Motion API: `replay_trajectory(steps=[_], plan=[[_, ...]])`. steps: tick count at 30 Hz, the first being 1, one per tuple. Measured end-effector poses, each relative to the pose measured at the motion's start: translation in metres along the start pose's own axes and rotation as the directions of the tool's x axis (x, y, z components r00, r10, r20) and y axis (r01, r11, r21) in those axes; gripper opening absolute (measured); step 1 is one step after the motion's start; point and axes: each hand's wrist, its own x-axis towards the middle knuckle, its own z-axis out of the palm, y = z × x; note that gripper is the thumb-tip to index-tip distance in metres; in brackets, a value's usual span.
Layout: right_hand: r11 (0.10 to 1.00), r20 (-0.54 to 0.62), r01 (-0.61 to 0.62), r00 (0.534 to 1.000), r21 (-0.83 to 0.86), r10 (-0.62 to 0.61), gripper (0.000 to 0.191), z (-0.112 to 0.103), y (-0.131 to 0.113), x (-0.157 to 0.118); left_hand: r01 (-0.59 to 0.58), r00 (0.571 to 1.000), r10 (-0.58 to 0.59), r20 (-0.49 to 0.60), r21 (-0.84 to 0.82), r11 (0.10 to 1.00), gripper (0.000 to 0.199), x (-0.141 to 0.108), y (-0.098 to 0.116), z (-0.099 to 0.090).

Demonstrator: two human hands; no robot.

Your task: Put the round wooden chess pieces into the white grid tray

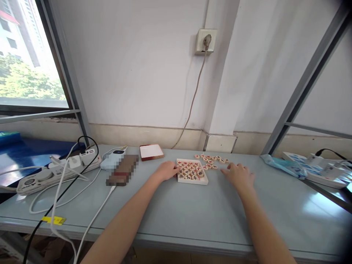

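A white open box (192, 182) of Chinese chess pieces (189, 170) rests on the grey table. Its round wooden discs bear red and black characters and lie in rows. My left hand (165, 171) is closed on the box's left rim. Behind and to the right of the box, several loose chess pieces (210, 161) are scattered on the tabletop. My right hand (239, 176) hovers low just right of these pieces, fingers bent and apart, with nothing visible in it. Part of its underside is hidden.
Left of the box lies a lid (151, 151) with a white inside. Farther left are a blurred phone (123, 170), a light-blue power bank (111, 161), a power strip (60, 170) and tangled cables. A blue plastic packet (284, 167) lies at the right by another power strip (327, 170).
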Motion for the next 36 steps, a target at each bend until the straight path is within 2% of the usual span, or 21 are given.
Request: replay_trajectory(steps=[2,4,6,9,13,16,18,20,22,25,26,28,30,36], plan=[[0.999,0.095,-0.011,0.995,0.049,0.006,0.035,0.007,0.006,0.005,-0.005,1.000,0.005,-0.006,-0.008,1.000,0.044,0.000,0.000,0.000],[0.997,0.131,0.031,0.990,0.074,-0.040,0.027,0.012,0.005,0.009,-0.015,1.000,0.015,-0.006,-0.023,1.000,0.045,-0.001,0.000,0.000],[0.992,0.129,0.095,0.986,0.087,-0.106,0.018,0.015,-0.001,0.010,-0.027,1.000,0.027,-0.005,-0.026,0.999,0.046,-0.001,0.000,0.000],[0.981,0.119,0.162,0.977,0.108,-0.175,0.019,0.016,-0.010,0.007,-0.033,0.999,0.033,-0.001,-0.015,0.999,0.048,0.000,0.000,0.000],[0.990,0.101,0.102,0.989,0.102,-0.112,0.029,0.013,-0.008,0.002,-0.021,1.000,0.021,0.010,-0.010,1.000,0.049,0.000,0.000,0.000],[0.992,0.123,0.058,0.990,0.108,-0.072,0.029,0.008,-0.005,-0.001,-0.014,1.000,0.014,0.013,-0.009,1.000,0.049,-0.001,0.001,-0.001],[0.990,0.130,0.068,0.988,0.125,-0.084,0.026,0.002,-0.006,-0.002,-0.016,1.000,0.017,0.011,-0.012,1.000,0.048,-0.002,0.001,-0.002],[0.967,0.119,0.121,0.981,0.223,-0.150,0.030,-0.004,-0.011,-0.003,-0.016,1.000,0.016,0.007,-0.013,1.000,0.047,-0.002,0.002,-0.002],[0.874,0.117,0.238,0.943,0.425,-0.313,0.038,-0.011,-0.017,-0.005,-0.011,1.000,0.012,0.005,-0.012,1.000,0.047,-0.002,0.002,-0.002],[0.643,0.132,0.373,0.791,0.669,-0.597,0.042,-0.015,-0.023,-0.010,-0.003,1.000,0.003,0.007,-0.009,1.000,0.045,-0.002,0.002,-0.002],[0.604,0.148,0.395,0.742,0.692,-0.654,0.040,-0.015,-0.024,-0.011,-0.004,1.000,0.004,0.006,-0.009,1.000,0.044,-0.002,0.002,-0.002],[0.590,0.187,0.426,0.680,0.686,-0.709,0.038,-0.013,-0.024,-0.012,-0.005,1.000,0.005,0.001,-0.006,1.000,0.044,-0.002,0.002,-0.002],[0.602,0.214,0.445,0.657,0.663,-0.722,0.038,-0.011,-0.022,-0.011,-0.007,1.000,0.007,-0.003,-0.006,1.000,0.045,-0.002,0.002,-0.002],[0.608,0.219,0.467,0.648,0.643,-0.729,0.038,-0.011,-0.019,-0.008,-0.012,1.000,0.012,-0.006,-0.019,1.000,0.046,-0.001,0.001,-0.001]])
